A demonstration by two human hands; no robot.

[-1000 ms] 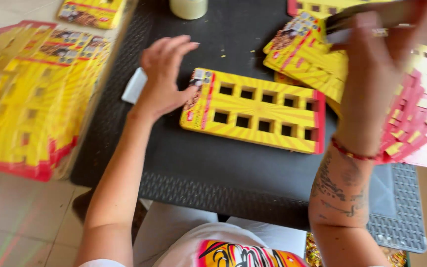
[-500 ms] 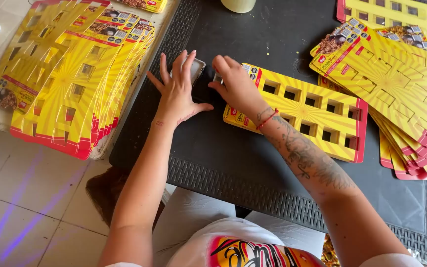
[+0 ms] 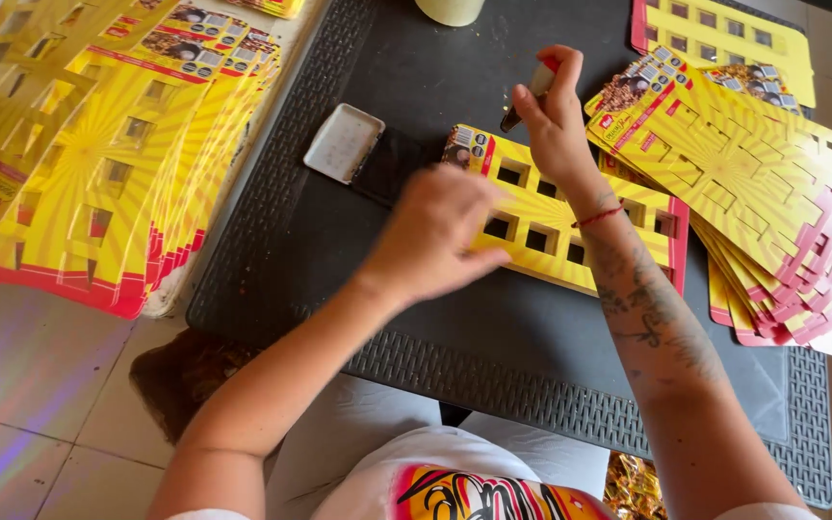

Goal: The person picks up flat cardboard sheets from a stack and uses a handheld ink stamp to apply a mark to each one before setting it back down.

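A big stack of yellow cards (image 3: 98, 164) lies at nine o'clock. The left hand (image 3: 435, 236), fingers curled loosely, rests on the yellow card with square holes (image 3: 570, 226). The right hand (image 3: 556, 120) pinches a small dark tool (image 3: 527, 96) at twelve o'clock.

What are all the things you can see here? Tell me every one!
Yellow card with square holes: one, yellow with a red edge, flat on the table middle, under both hands.
Fanned stack of cards: many, yellow and red, on the table's right side.
Big pile of cards: many, yellow and red, left of the table.
Card at the top right: one, yellow.
Small tray: one, white, left of the holed card.
Dark pad: one, black, touching the tray.
Round object: one, cream, top edge, cut off.
Table: one, black, woven-look rim.
Left hand: resting on the holed card, blurred.
Right hand: raised, gripping a small stamp-like tool.
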